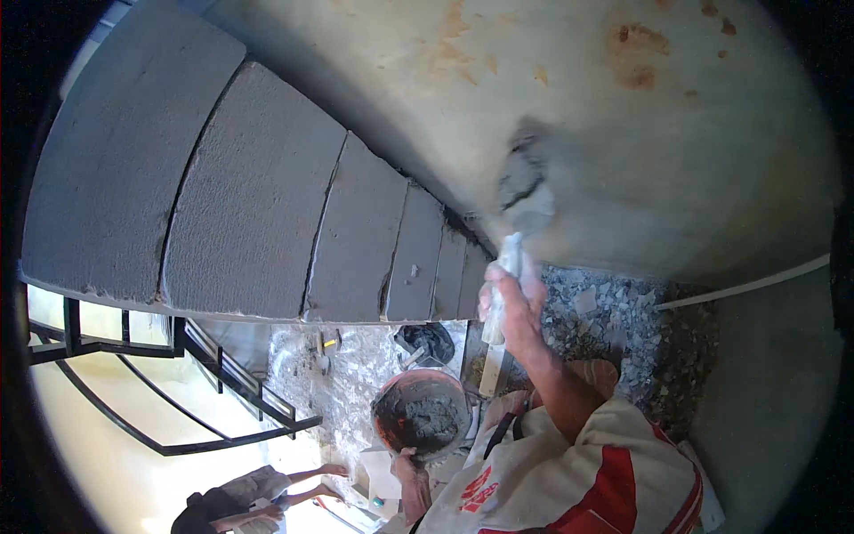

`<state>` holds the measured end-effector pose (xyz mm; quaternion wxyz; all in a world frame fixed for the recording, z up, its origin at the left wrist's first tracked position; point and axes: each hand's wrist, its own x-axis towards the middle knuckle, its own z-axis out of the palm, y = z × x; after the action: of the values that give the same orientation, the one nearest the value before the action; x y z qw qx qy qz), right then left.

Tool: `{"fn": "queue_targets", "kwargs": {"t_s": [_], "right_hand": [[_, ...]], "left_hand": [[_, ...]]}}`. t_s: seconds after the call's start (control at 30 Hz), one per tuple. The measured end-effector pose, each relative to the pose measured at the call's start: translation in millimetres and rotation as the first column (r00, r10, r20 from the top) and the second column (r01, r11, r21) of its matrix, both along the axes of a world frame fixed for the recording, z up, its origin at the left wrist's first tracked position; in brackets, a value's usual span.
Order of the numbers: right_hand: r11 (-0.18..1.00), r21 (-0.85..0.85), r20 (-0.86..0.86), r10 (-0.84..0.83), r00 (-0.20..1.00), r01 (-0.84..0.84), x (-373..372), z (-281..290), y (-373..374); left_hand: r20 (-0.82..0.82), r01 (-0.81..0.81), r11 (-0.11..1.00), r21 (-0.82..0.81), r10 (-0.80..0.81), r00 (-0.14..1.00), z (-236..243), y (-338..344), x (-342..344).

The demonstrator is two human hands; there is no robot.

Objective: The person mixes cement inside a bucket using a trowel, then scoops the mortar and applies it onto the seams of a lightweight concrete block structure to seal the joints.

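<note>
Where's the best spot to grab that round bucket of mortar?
Probably the bucket by its rim, coming from the person's side, near the left hand: it stands mouth up, leaving its round edge exposed, while grey mortar lies inside.

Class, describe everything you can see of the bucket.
The bucket is round and open-topped, with a reddish-orange inner wall, plastic by its look, smeared with grey. Lumpy, wet-looking grey mortar lies inside. It appears to stand upright on the dirty, pale-streaked floor, and the left hand is at its near rim, seemingly gripping it.
</note>
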<state>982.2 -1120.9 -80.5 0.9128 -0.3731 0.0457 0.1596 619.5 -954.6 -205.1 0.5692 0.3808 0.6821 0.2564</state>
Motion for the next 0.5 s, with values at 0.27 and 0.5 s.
{"fn": "queue_targets", "kwargs": {"t_s": [0.27,0.5], "right_hand": [[0.5,-0.364,0.332,-0.719,0.611,0.786,22.7,-4.2,13.6],[0.576,-0.655,0.562,-0.063,0.825,0.49,32.3,-59.8,127.1]], "left_hand": [[0.036,0.002,0.997,-0.083,0.001,0.999,-35.2,23.5,-47.3],[0.013,0.061,0.994,-0.086,-0.06,0.998,-12.5,17.0,-19.5]]}}
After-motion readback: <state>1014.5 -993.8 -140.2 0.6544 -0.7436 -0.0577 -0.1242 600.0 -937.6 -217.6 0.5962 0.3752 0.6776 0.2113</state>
